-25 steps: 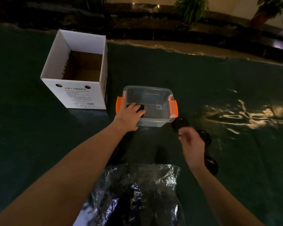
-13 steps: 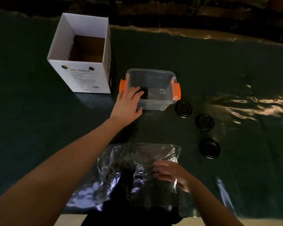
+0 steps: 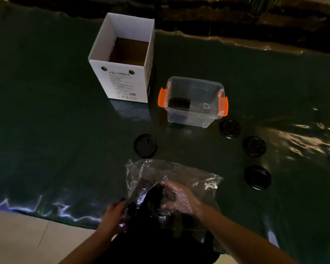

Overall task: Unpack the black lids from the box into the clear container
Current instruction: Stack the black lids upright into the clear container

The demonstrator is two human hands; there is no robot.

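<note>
Four black lids (image 3: 230,128) flat, stack (image 3: 179,104) edgewise

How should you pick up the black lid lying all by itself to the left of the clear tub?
Probably by its rim. That lid lies flat on the green table cover, a thin round disc with nothing to hook underneath. Come straight down from above and pinch opposite edges of the rim with fingertips. Nothing crowds it: the crinkly bag sits nearer, the tub farther back.

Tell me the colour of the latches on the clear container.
Orange. The latches sit on both ends of the clear container; the head view shows them plainly.
</note>
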